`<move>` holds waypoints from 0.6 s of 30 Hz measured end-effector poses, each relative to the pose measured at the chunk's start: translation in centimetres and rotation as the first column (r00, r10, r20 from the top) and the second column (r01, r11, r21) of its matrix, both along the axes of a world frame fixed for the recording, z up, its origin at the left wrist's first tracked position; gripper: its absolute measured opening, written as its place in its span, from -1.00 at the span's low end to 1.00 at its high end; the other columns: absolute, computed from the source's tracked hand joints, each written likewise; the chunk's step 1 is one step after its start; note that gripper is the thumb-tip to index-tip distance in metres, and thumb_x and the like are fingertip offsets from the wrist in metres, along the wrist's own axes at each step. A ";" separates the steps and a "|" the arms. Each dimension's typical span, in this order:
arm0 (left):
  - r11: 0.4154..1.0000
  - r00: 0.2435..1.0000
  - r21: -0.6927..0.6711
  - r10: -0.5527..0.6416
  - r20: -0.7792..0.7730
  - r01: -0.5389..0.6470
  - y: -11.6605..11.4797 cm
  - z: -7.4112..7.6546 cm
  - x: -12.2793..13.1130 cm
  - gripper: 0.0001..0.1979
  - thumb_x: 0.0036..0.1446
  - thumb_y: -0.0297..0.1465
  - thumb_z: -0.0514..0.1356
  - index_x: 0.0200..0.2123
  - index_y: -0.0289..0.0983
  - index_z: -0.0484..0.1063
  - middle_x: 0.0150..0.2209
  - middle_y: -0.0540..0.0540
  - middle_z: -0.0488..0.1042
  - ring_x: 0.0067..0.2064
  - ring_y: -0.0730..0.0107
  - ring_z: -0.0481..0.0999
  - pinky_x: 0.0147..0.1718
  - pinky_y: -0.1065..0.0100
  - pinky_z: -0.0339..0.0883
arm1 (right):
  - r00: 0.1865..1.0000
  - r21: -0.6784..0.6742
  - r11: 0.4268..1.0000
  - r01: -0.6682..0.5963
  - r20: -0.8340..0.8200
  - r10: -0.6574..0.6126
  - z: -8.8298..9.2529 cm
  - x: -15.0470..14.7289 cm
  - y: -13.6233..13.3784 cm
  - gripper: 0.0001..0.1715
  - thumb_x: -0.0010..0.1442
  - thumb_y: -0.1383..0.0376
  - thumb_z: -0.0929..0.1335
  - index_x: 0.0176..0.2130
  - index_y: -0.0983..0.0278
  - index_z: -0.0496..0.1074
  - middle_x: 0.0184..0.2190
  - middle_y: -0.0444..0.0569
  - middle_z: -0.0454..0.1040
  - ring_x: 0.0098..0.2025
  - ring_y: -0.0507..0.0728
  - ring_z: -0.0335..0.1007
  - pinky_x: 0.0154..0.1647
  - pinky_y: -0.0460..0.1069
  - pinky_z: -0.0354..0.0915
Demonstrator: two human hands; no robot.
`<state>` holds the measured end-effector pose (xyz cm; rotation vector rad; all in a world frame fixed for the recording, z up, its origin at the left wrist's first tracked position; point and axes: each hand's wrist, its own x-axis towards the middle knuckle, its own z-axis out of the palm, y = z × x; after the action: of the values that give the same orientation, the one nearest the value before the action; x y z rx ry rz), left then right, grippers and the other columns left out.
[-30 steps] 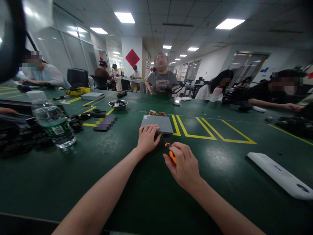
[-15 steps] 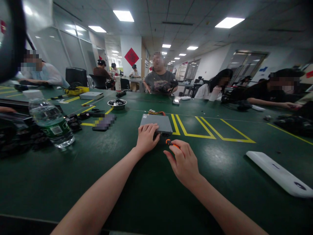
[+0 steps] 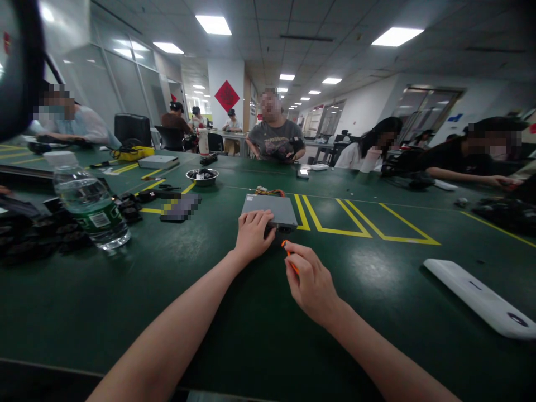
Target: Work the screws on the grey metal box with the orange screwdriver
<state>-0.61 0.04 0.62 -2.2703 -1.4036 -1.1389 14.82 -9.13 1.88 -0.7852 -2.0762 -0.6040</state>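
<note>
A grey metal computer power supply [image 3: 274, 209] lies on the green table, its bundle of coloured wires at the far side and a dark socket on its near side. My left hand [image 3: 253, 234] grips its near left part, fingers over the top and thumb at the near edge. Just short of the box, my right hand [image 3: 312, 279] is closed around an orange and black screwdriver [image 3: 290, 258]. Most of its handle is hidden by my fingers, and I cannot make out its tip.
On the left stand a water bottle [image 3: 94, 206] and a heap of black parts [image 3: 37, 234]. A phone [image 3: 180, 207] and a metal bowl [image 3: 202, 177] lie beyond. At right is a white device [image 3: 477, 298]. Yellow tape [image 3: 343, 233] marks the table [image 3: 251, 335]. Several people sit around.
My right hand has turned and drawn slightly toward me, tilting the screwdriver more upright. My left hand stays on the power supply. The whole view has shifted a little.
</note>
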 end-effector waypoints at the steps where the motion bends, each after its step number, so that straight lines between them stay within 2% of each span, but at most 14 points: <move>1: 1.000 1.000 0.001 0.001 -0.001 -0.001 0.0 0.0 0.0 -0.72 0.08 -0.33 0.11 -0.10 -0.16 0.29 0.01 -0.03 0.38 0.02 0.22 0.27 -0.01 0.14 0.01 | 1.000 -0.019 1.000 -0.019 -0.004 0.019 -0.1 0.0 0.0 -0.68 0.08 0.55 0.23 -0.14 0.33 0.14 -0.11 0.17 0.27 -0.05 0.13 0.27 -0.21 0.00 0.38; 4: 1.000 1.000 0.002 0.006 0.000 -0.006 0.0 0.0 0.0 -0.72 0.07 -0.32 0.11 -0.10 -0.16 0.29 0.01 -0.04 0.39 0.03 0.21 0.27 -0.01 0.14 0.01 | 0.999 -0.051 0.999 0.004 -0.049 -0.006 -0.1 -0.1 -0.1 -0.71 0.10 0.50 0.23 -0.14 0.32 0.14 -0.08 0.19 0.23 -0.04 0.15 0.25 -0.25 0.01 0.39; 8: 1.000 1.000 -0.001 0.007 -0.001 -0.007 0.1 -0.1 0.0 -0.71 0.07 -0.31 0.11 -0.09 -0.15 0.29 0.00 -0.03 0.39 0.03 0.23 0.27 -0.01 0.14 0.01 | 0.997 0.003 0.998 0.070 -0.042 -0.069 0.2 -0.1 0.0 -0.77 0.11 0.43 0.27 -0.20 0.27 0.17 -0.22 0.07 0.29 -0.18 0.12 0.29 -0.28 0.03 0.39; 10: 1.000 1.000 -0.001 0.007 -0.001 -0.007 0.1 -0.1 0.0 -0.71 0.07 -0.32 0.12 -0.09 -0.15 0.29 0.01 -0.02 0.39 0.03 0.23 0.27 -0.01 0.14 0.01 | 0.999 -0.005 1.000 0.030 -0.018 -0.030 0.0 -0.2 0.0 -0.72 0.09 0.49 0.26 -0.17 0.29 0.16 -0.24 0.07 0.30 -0.18 0.10 0.29 -0.24 0.02 0.38; 13: 1.000 1.000 0.000 0.007 -0.002 -0.007 0.0 0.0 0.0 -0.72 0.07 -0.32 0.12 -0.10 -0.15 0.30 0.01 -0.03 0.38 0.03 0.22 0.26 -0.01 0.14 0.01 | 0.999 -0.058 0.998 -0.022 -0.044 0.019 -0.2 -0.2 -0.1 -0.65 0.08 0.53 0.24 -0.11 0.34 0.12 -0.15 0.15 0.28 -0.09 0.12 0.27 -0.21 0.01 0.38; 16: 1.000 1.000 0.000 0.002 -0.005 -0.002 -0.1 0.1 0.0 -0.72 0.07 -0.32 0.12 -0.10 -0.16 0.30 0.01 -0.03 0.38 0.04 0.22 0.26 -0.01 0.14 0.01 | 0.996 -0.068 0.998 0.012 -0.087 -0.018 -0.1 -0.2 0.0 -0.70 0.11 0.43 0.26 -0.13 0.31 0.13 -0.12 0.15 0.27 -0.09 0.14 0.27 -0.24 0.03 0.39; 18: 1.000 1.000 0.001 0.001 -0.007 -0.001 -0.1 0.1 -0.1 -0.72 0.08 -0.32 0.12 -0.10 -0.16 0.30 0.01 -0.04 0.38 0.04 0.22 0.26 -0.01 0.13 0.01 | 0.995 -0.029 0.998 0.058 -0.075 -0.060 0.2 -0.2 -0.1 -0.74 0.11 0.36 0.29 -0.17 0.29 0.15 -0.21 0.10 0.30 -0.18 0.13 0.29 -0.28 0.05 0.40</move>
<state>-0.66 -0.03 0.70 -2.2707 -1.4013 -1.1306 14.63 -9.18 2.10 -0.8747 -2.0013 -0.5711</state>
